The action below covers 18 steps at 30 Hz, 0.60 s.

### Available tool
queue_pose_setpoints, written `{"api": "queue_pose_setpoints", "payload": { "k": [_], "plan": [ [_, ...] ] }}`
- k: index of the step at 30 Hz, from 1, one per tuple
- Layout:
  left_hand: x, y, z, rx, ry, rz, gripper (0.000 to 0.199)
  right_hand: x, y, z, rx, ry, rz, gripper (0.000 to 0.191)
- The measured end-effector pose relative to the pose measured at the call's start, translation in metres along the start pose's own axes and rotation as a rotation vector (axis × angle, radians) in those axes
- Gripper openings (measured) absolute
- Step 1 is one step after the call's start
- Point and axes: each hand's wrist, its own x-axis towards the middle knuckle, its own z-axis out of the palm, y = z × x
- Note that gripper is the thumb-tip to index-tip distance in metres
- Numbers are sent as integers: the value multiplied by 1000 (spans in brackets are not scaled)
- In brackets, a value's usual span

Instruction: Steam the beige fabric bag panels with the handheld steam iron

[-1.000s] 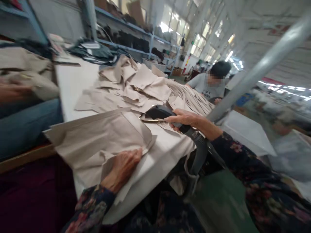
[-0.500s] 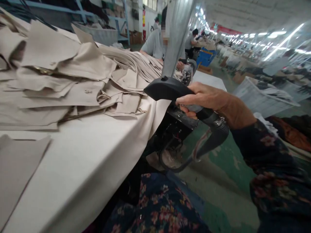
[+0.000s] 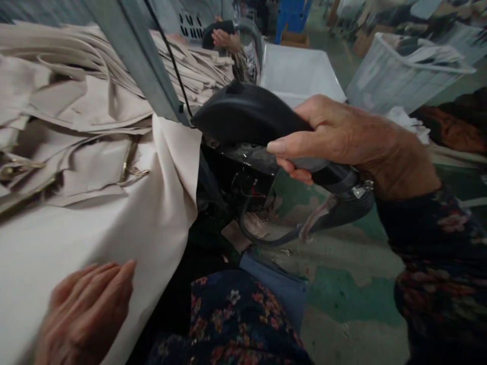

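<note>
My right hand point(image 3: 342, 134) is wrapped round a black hand-held suction nozzle point(image 3: 247, 114), its wide curved head pointing left. A ribbed grey hose point(image 3: 342, 223) runs from its handle down in a loop. My left hand point(image 3: 91, 314) is over the white cloth point(image 3: 152, 228) at the table's near edge, back up, fingers stretched and close together. Nothing shows in it; whether it touches the cloth I cannot tell. Beige fabric pieces point(image 3: 87, 167) with brass zips and metal clasps lie in a heap left of the nozzle.
A slanting metal post point(image 3: 140, 61) rises behind the nozzle, with a thin black cable beside it. Beyond are a pile of beige strips point(image 3: 64, 45) and another person's hand point(image 3: 226, 39). A white bin point(image 3: 407, 71) stands at the right. A black machine box point(image 3: 243, 177) sits below.
My left hand has come into view at the lower left. The view has tilted down and moved nearer to the nozzle, which my right hand still holds.
</note>
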Motion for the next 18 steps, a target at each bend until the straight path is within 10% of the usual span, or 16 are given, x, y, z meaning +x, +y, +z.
{"api": "queue_pose_setpoints", "payload": {
  "k": [5,12,18],
  "plan": [
    [22,0,-8,207,117,-78,68,-3,10,-15,-41,-88,-91,40],
    [78,-93,-76,219,127,-738,33,12,14,-3,17,-164,-74,35],
    [118,-115,-41,66,69,-752,36,54,3,54,134,-153,27,14]
  ]
}}
